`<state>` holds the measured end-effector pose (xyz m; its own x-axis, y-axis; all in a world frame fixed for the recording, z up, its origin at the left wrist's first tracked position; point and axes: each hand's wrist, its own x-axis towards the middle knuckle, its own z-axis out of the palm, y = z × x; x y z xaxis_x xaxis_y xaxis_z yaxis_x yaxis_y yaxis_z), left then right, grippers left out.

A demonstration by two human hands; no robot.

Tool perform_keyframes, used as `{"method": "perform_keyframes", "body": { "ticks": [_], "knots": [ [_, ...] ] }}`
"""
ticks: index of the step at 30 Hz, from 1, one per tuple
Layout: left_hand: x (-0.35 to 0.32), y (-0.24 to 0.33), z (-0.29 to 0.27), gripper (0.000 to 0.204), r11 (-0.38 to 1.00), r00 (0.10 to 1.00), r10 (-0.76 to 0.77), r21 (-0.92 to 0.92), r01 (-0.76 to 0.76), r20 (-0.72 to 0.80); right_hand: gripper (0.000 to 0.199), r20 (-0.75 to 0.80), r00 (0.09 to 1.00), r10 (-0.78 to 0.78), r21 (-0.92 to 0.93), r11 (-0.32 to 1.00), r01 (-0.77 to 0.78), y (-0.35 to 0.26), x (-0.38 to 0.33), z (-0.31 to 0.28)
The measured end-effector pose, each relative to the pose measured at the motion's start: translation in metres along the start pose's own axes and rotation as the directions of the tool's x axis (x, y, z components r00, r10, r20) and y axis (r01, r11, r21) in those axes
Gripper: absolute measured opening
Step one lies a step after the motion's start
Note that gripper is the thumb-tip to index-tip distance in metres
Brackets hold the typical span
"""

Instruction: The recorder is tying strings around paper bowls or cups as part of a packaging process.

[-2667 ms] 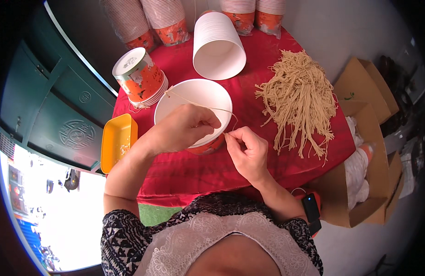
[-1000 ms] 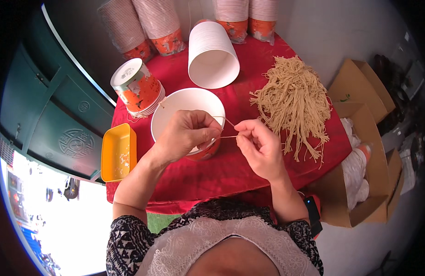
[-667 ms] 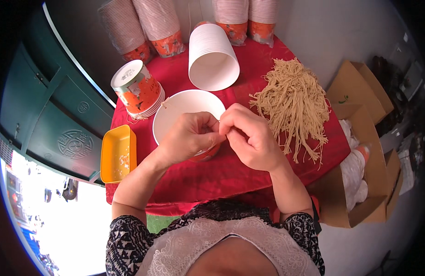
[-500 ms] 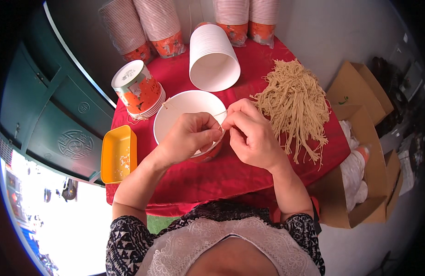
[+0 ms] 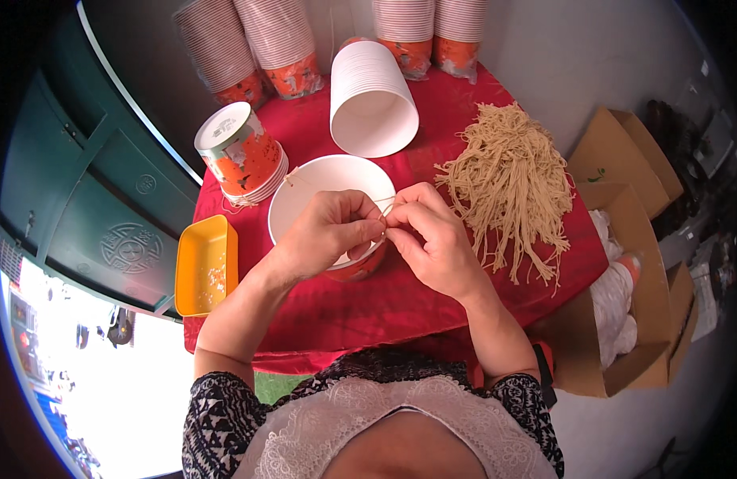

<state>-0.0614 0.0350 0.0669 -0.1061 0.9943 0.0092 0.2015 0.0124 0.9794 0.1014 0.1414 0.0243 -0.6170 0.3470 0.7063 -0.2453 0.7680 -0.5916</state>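
A white paper bucket [image 5: 334,158] with an orange outside stands mouth up at the table's near middle. On the left of its rim is a small knot of tan string [image 5: 290,174]. Over the right side of the rim, my left hand [image 5: 324,239] pinches a tan string between thumb and forefinger. My right hand [image 5: 436,243] holds the string [image 5: 390,206] too, fingertips almost touching the left ones, and a small loop of it shows above them. Fingers partly hide where the string meets the rim. A heap of loose tan strings [image 5: 516,176] lies to the right.
Nested buckets lie on their side [image 5: 368,88] behind; an upside-down stack [image 5: 245,156] stands left. A yellow tray [image 5: 182,263] holds small bits. Wrapped bucket stacks [image 5: 277,40] line the back of the red-covered table [image 5: 432,327]. Open cardboard boxes [image 5: 648,295] sit right, a green door [image 5: 89,215] left.
My right hand's fingers have shifted slightly at the string, its thumb now lower and closer to my left fingertips. The string now bends into a small loop. My left hand barely moves.
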Motion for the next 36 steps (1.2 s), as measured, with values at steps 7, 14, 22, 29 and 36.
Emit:
{"method": "perform_keyframes", "body": {
  "ticks": [7, 14, 22, 29, 36],
  "knots": [
    [0.000, 0.001, 0.001, 0.011, 0.999, 1.000, -0.013, -0.051, 0.013, -0.001, 0.018, -0.007, 1.000, 0.029, 0.083, 0.996, -0.028, 0.002, -0.001, 0.002],
    [0.002, 0.000, 0.000, 0.010, 0.997, 1.000, -0.020, -0.075, 0.021, 0.015, 0.015, -0.082, 0.996, -0.015, 0.024, 1.000, 0.017, 0.002, -0.001, 0.008],
    [0.002, 0.002, 0.002, 0.008, 1.000, 0.999, -0.016, 0.005, 0.016, -0.030, 0.017, -0.088, 0.994, 0.064, 0.049, 0.997, -0.060, -0.003, -0.004, 0.008],
    [0.006, 0.000, 0.000, 0.008, 0.990, 0.998, -0.065, -0.124, 0.062, -0.016, 0.018, -0.107, 0.992, -0.070, -0.053, 0.997, 0.065, -0.011, -0.008, 0.008],
    [0.003, -0.003, -0.001, 0.010, 0.999, 0.999, -0.042, -0.005, 0.042, 0.000, 0.010, -0.106, 0.992, -0.071, -0.042, 0.997, 0.067, -0.001, -0.006, 0.001]
  ]
}}
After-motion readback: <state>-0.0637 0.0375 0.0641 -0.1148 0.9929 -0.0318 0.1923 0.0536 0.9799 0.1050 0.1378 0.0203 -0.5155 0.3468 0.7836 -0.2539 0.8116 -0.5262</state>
